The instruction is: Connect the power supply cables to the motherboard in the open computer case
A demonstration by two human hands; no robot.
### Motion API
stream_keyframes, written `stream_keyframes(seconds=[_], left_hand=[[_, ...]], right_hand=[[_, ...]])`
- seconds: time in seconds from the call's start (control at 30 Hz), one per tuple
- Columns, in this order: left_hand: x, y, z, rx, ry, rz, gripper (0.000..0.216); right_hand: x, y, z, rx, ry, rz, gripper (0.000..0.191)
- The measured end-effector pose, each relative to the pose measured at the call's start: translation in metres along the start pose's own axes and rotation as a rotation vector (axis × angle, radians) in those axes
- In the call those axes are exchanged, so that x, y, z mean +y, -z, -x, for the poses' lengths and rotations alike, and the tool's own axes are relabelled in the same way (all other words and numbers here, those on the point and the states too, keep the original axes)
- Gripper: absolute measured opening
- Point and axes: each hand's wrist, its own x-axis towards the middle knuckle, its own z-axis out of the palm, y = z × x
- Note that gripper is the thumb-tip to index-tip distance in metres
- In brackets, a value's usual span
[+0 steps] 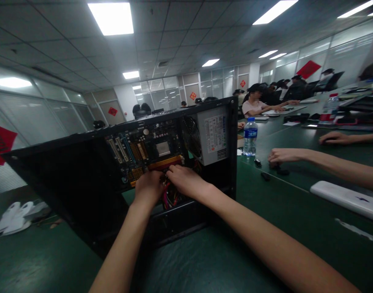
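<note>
A black computer case (180,221) stands on the green table with its side off, facing me. Inside it are a motherboard (162,149) with slots and a grey metal power supply (215,138). Both my hands reach in at the board's lower edge, beside the red and yellow memory slots (166,163). My left hand (148,188), somewhat blurred, has its fingers curled. My right hand (186,180) is closed close beside it, its fingertips pinched together. What the fingers hold is hidden. A bundle of coloured cables (172,196) hangs just below them.
To the right stand a water bottle (250,137) and a long white object (347,199). Small black pieces (265,176) lie near another person's hand (279,156). White slippers (17,215) rest at the left. Other people sit along the tables behind.
</note>
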Motion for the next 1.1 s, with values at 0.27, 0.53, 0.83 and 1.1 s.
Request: stream_keyframes(seconds=[0.27, 0.53, 0.83, 1.1], left_hand=[[-0.0017, 0.0008, 0.0011, 0.001, 0.031, 0.009, 0.030], [-0.0032, -0.0002, 0.0025, -0.002, 0.009, 0.015, 0.030], [-0.0063, -0.0012, -0.0024, -0.084, -0.037, 0.128, 0.032], [-0.0100, -0.0045, -0.0013, -0.108, -0.082, 0.211, 0.035]], right_hand=[[0.0021, 0.0015, 0.0005, 0.002, 0.020, -0.042, 0.025], [0.0029, 0.0060, 0.0027, -0.032, -0.004, -0.068, 0.024], [0.0035, 0.0026, 0.0011, 0.031, 0.015, -0.069, 0.023], [0.0031, 0.0014, 0.0007, 0.017, -0.034, -0.077, 0.025]])
